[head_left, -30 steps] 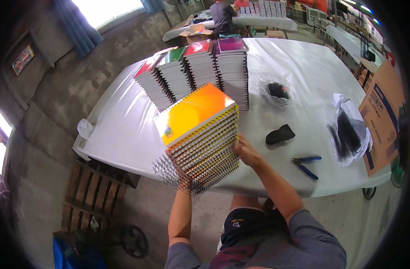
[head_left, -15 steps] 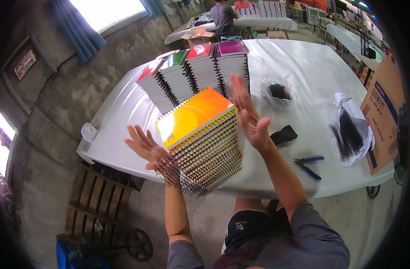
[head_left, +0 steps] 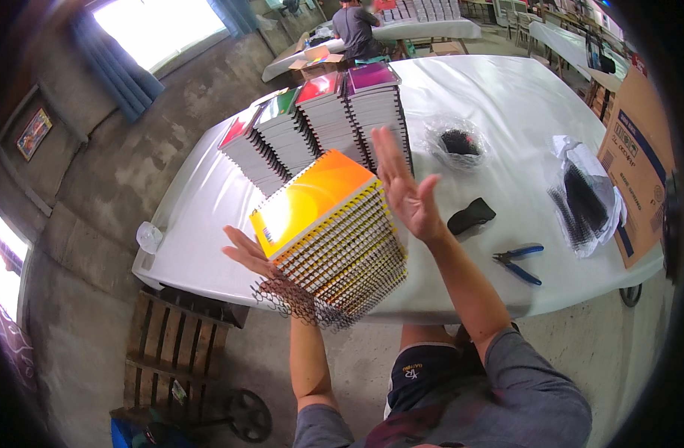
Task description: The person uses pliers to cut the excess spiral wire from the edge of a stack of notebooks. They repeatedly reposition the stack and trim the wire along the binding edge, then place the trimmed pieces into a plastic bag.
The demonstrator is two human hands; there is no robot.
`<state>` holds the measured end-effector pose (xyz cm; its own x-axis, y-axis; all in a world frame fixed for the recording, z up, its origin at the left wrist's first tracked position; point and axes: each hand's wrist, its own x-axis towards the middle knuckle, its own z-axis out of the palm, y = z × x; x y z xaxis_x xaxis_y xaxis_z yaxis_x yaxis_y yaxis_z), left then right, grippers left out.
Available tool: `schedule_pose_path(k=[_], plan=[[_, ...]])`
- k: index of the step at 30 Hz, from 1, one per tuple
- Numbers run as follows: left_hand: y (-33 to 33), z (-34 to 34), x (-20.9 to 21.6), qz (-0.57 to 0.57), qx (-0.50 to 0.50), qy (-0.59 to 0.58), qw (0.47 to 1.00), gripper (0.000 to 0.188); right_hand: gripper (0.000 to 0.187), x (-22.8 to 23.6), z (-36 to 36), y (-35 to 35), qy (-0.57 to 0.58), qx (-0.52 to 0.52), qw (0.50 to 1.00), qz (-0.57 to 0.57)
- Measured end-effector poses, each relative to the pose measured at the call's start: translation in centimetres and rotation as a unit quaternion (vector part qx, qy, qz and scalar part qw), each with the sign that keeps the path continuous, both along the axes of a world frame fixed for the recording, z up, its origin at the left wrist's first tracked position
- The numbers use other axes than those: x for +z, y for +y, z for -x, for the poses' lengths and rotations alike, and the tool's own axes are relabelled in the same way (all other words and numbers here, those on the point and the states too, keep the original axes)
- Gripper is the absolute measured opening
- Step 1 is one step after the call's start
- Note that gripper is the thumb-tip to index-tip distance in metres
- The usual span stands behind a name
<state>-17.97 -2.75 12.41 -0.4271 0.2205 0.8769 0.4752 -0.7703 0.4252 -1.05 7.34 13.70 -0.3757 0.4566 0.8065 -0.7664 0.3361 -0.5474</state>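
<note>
Both hands have lifted off since a second ago. Stack of spiral notebooks stands at table's near edge, orange cover up. Left hand flat, fingers spread, at its left side; right hand open, just right. Blue pliers farther right.

Top notebook of the spiral-bound stack: orange fading to yellow cover, black wire coils. Rear stacks show red, green and magenta covers. Table is white. Pliers have blue handles. Cardboard box is brown with blue print.
</note>
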Motion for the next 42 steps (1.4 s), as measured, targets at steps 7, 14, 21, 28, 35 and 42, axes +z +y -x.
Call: schedule_pose_path(k=[7,14,21,28,35,42], plan=[[-0.2,0.8,-1.9,0.116,0.196,0.024,0.973,0.081,0.088,-2.5,-1.0,1.1,-0.027,-0.016,0.999,0.04],[0.0,7.6,-18.8,0.299,-0.349,-0.4,0.793,0.081,0.087,-7.8,-0.2,0.3,-0.097,0.081,0.985,0.119],[-1.9,8.6,-24.9,0.319,-0.37,-0.442,0.752,0.073,0.086,-8.1,1.3,-1.4,-0.104,0.07,0.973,0.194],[-1.8,7.6,-26.9,0.307,-0.374,-0.457,0.746,0.067,0.086,-7.5,0.9,-2.4,-0.144,0.091,0.95,0.26],[-1.1,7.6,-27.2,0.291,-0.383,-0.465,0.743,0.062,0.085,-10.8,0.2,0.4,-0.121,0.028,0.967,0.223],[-1.0,8.4,-27.6,0.267,-0.382,-0.493,0.735,0.062,0.098,-15.1,-2.2,-4.3,-0.239,0.027,0.92,0.31]])
